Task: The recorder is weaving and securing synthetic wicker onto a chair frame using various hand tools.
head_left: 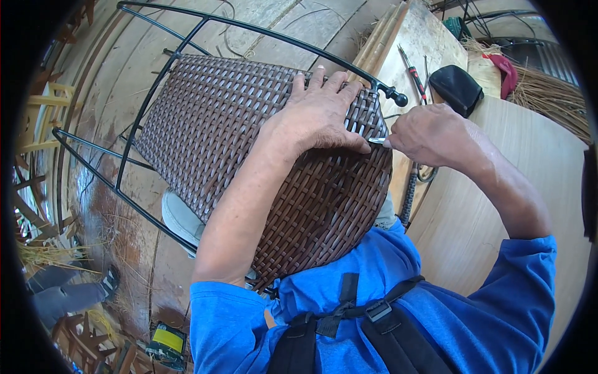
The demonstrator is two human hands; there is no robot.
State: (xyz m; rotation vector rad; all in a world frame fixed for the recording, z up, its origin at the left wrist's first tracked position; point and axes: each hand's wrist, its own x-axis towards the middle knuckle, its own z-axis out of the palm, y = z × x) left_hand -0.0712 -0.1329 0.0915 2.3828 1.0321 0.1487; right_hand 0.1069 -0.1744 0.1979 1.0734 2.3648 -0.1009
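Observation:
A chair with a dark green-black metal frame [205, 20] lies across my lap, and brown synthetic wicker [230, 93] is woven over its panel. Flat on the weave near the right edge rests my left hand [317, 112], fingers spread, thumb pointing toward the tool tip. My right hand [427, 137] is closed round a small tool with a shiny metal tip [377, 141], which meets the wicker at the panel's right edge. Its handle is hidden in my fist, so its exact kind does not show.
On the wooden bench to the right lie a red-and-black handled tool [416, 81] and a black pouch [456, 90]. Bundled natural strands [548, 96] lie beyond. A pale wooden board [498, 181] is beside me. Another person's leg [68, 299] shows at lower left.

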